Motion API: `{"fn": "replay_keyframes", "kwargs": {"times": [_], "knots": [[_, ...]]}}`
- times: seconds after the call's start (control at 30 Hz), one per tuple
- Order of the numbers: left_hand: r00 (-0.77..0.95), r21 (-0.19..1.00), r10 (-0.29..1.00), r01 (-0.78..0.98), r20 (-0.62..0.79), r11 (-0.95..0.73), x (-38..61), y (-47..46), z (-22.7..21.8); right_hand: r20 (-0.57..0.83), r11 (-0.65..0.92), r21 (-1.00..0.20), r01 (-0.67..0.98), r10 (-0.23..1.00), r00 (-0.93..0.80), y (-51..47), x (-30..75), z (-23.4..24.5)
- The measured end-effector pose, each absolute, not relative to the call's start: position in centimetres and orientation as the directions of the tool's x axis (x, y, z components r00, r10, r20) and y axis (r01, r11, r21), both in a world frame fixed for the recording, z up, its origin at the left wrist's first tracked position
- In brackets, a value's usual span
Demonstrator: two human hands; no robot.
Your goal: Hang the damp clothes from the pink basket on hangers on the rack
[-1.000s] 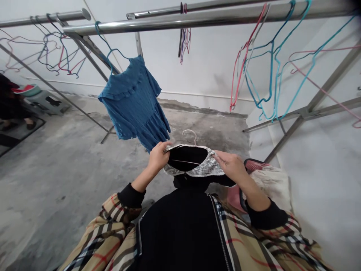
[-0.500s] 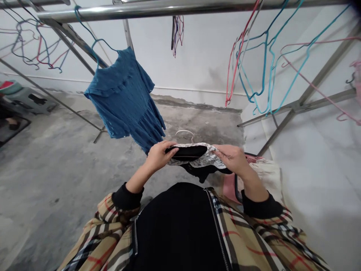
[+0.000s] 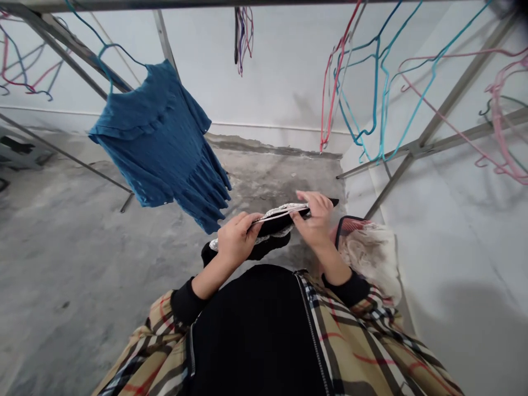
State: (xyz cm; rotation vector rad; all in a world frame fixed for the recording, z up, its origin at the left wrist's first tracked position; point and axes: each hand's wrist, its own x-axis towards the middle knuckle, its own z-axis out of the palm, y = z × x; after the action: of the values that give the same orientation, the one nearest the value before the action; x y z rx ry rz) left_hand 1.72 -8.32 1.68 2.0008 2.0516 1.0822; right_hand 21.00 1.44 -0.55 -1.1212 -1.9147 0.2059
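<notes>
My left hand [image 3: 236, 237] grips the near side of a black garment [image 3: 270, 242] with a silvery lace collar, fingers wrapped round its edge. Across from it, my right hand [image 3: 314, 219] pinches the collar's far side together with a thin white hanger wire [image 3: 278, 215] that runs between both hands. The garment is held flat at chest height, so only its edge shows. A blue dress [image 3: 159, 146] hangs on a blue hanger from the metal rail [image 3: 82, 6] just left of my hands.
Empty wire hangers [image 3: 373, 88] in red, teal and pink dangle from the rail at upper right. A basket with pale cloth [image 3: 371, 250] sits by my right elbow. Slanted rack bars [image 3: 416, 146] cross the right side; bare concrete floor lies left.
The garment has tipped from open-collar-up to nearly edge-on, and the white hanger hook is no longer in sight. My right hand shifted left toward the middle. The view has dropped lower.
</notes>
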Motion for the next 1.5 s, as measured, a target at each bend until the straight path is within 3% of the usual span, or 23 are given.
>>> {"fn": "replay_keyframes", "kwargs": {"times": [0.1,0.27,0.5,0.6,0.73,0.83,1.03,1.2,1.33,1.4,1.5], "knots": [[-0.140,0.476,0.877,0.873,0.459,-0.110,2.0,-8.6,1.4,0.634,0.568,-0.543,0.619,0.760,-0.143,2.3,20.8,-1.6],[-0.200,0.481,0.865,0.875,0.459,-0.053,1.3,-9.0,1.3,0.667,0.673,-0.485,0.559,0.698,-0.261,2.6,21.9,-2.6],[-0.207,0.440,0.829,0.897,0.519,-0.051,0.3,-9.3,0.9,0.612,0.622,-0.502,0.601,0.746,-0.261,2.4,22.7,-4.3],[-0.200,0.401,0.812,0.915,0.549,-0.045,-0.3,-9.2,0.7,0.568,0.594,-0.620,0.513,0.790,-0.229,2.8,23.2,-3.8],[-0.158,0.377,0.834,0.924,0.529,-0.063,-0.7,-8.9,0.7,0.390,0.407,-0.885,0.224,0.913,-0.118,3.0,23.5,-2.5],[-0.119,0.375,0.867,0.923,0.483,-0.082,-0.9,-8.8,0.8,0.281,0.299,-0.949,0.099,0.946,-0.161,3.0,23.5,-1.8],[-0.146,0.378,0.869,0.924,0.473,-0.051,-1.5,-8.8,1.4,0.401,0.465,-0.839,0.282,0.880,-0.256,2.7,24.5,-0.1],[-0.004,0.323,0.864,0.928,0.504,-0.184,-2.3,-9.0,1.9,0.264,0.406,-0.871,0.278,0.862,-0.433,2.8,25.7,1.5],[0.112,0.328,0.838,0.886,0.534,-0.327,-3.0,-9.3,2.1,0.257,0.451,-0.837,0.309,0.824,-0.505,3.4,26.4,1.9],[0.149,0.323,0.830,0.873,0.537,-0.366,-3.2,-9.5,2.3,0.287,0.516,-0.755,0.403,0.814,-0.505,3.6,26.5,1.8],[0.183,0.293,0.811,0.870,0.556,-0.397,-3.0,-9.7,2.5,0.300,0.548,-0.539,0.640,0.835,-0.462,3.6,26.2,1.5]]}}
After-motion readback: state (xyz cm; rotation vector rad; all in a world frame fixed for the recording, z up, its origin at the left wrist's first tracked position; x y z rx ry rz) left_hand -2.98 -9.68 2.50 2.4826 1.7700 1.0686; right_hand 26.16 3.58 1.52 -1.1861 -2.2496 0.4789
